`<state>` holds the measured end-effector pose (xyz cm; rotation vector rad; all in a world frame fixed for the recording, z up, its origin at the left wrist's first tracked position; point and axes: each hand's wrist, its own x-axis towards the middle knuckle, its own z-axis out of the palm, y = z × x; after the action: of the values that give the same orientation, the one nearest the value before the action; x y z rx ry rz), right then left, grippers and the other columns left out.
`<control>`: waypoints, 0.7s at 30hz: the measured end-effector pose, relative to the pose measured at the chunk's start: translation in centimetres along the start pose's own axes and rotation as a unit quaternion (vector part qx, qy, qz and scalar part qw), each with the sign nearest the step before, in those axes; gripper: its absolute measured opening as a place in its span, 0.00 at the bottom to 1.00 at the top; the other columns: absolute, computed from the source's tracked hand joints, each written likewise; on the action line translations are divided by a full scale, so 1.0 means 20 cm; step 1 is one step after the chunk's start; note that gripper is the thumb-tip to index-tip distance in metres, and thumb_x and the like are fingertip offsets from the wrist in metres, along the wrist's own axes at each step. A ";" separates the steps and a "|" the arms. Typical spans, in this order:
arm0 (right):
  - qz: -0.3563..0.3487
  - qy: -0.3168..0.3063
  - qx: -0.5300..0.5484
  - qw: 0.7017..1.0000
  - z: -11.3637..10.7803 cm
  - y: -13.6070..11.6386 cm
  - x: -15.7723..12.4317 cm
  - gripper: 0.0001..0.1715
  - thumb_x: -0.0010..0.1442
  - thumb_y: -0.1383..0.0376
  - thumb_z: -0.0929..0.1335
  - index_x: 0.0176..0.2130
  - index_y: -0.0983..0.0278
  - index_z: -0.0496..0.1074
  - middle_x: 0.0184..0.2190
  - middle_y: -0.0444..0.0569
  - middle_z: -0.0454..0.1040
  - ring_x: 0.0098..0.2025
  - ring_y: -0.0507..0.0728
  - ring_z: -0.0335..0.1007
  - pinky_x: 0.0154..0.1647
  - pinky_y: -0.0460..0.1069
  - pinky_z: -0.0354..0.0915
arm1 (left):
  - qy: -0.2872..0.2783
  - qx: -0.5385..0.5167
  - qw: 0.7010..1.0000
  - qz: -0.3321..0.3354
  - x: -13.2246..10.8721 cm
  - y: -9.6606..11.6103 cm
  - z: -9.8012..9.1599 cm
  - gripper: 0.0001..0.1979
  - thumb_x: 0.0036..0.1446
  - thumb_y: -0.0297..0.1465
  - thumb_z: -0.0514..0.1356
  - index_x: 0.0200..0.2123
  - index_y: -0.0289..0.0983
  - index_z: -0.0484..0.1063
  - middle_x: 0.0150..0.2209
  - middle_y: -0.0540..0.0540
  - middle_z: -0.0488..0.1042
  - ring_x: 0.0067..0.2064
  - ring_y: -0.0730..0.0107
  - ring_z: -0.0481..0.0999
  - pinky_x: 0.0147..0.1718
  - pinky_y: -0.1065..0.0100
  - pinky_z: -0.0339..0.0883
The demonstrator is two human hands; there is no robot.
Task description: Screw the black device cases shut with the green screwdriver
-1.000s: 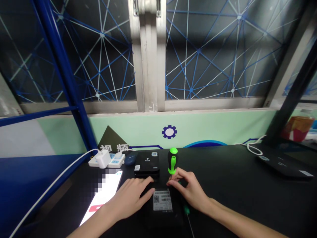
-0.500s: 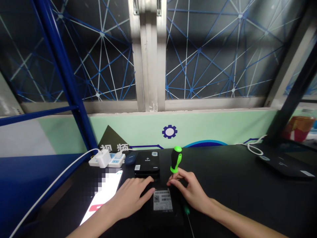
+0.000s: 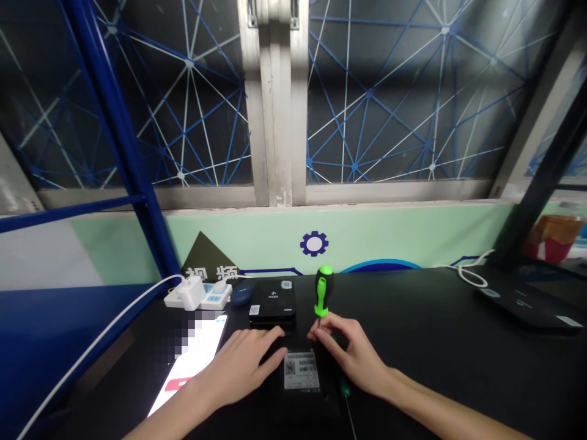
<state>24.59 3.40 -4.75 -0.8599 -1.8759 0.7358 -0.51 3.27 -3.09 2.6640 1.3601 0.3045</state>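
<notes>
My right hand point(image 3: 348, 357) pinches the thin shaft of a green-and-black screwdriver point(image 3: 323, 290) between its fingertips, with the handle standing up. The screwdriver's tip is hidden by my fingers, close to the far edge of a flat black box point(image 3: 302, 391) with a white barcode label point(image 3: 301, 370). My left hand point(image 3: 243, 365) lies flat on that box's left side, holding nothing. A second green-handled small screwdriver point(image 3: 345, 388) lies on the table just below my right hand.
Beyond my hands are a black mini PC point(image 3: 273, 302), a blue mouse point(image 3: 241, 295) and a white power strip point(image 3: 197, 297) with a charger. A lit phone point(image 3: 190, 363) lies left, its screen partly pixelated. A black laptop point(image 3: 523, 302) sits right on the black table point(image 3: 435, 360).
The screwdriver handle has swung slightly right and back, and it now stands a little higher. My right fingers have shifted slightly on the shaft. My left hand has not moved.
</notes>
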 end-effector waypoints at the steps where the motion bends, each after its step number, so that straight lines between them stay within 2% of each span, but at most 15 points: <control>1: 0.000 0.006 -0.007 1.000 0.00 0.00 0.00 0.13 0.67 0.58 0.66 0.35 0.63 0.74 0.33 0.48 0.77 0.32 0.55 0.71 0.37 0.48 0.67 | -0.001 0.001 1.000 0.000 0.00 0.00 0.00 0.20 0.71 0.45 0.44 0.56 0.46 0.66 0.43 0.46 0.77 0.43 0.53 0.77 0.40 0.59 0.67; 7: 0.025 0.031 0.022 0.999 0.01 0.04 0.01 0.14 0.61 0.56 0.71 0.31 0.64 0.75 0.32 0.48 0.76 0.30 0.54 0.71 0.33 0.48 0.68 | -0.009 0.004 1.000 -0.005 0.00 0.00 0.00 0.20 0.71 0.46 0.43 0.56 0.46 0.65 0.43 0.45 0.77 0.43 0.51 0.77 0.40 0.57 0.67; 12: 0.054 0.061 0.061 0.995 0.02 0.06 0.01 0.14 0.57 0.56 0.74 0.32 0.64 0.72 0.26 0.44 0.75 0.28 0.54 0.72 0.32 0.47 0.69 | -0.003 0.000 1.000 -0.002 0.00 -0.01 0.01 0.22 0.71 0.46 0.43 0.57 0.45 0.66 0.44 0.45 0.77 0.44 0.53 0.77 0.41 0.58 0.67; 21: 0.042 0.057 0.041 0.997 0.01 0.06 0.00 0.11 0.60 0.60 0.72 0.32 0.64 0.72 0.28 0.45 0.76 0.29 0.54 0.71 0.33 0.47 0.68 | -0.006 -0.004 1.000 -0.004 0.00 -0.01 0.01 0.21 0.71 0.46 0.43 0.57 0.46 0.65 0.45 0.45 0.77 0.45 0.52 0.77 0.42 0.56 0.67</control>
<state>24.62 4.08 -5.75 -0.9139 -1.7068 0.7937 -0.62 3.30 -3.24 2.6491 1.3635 0.2915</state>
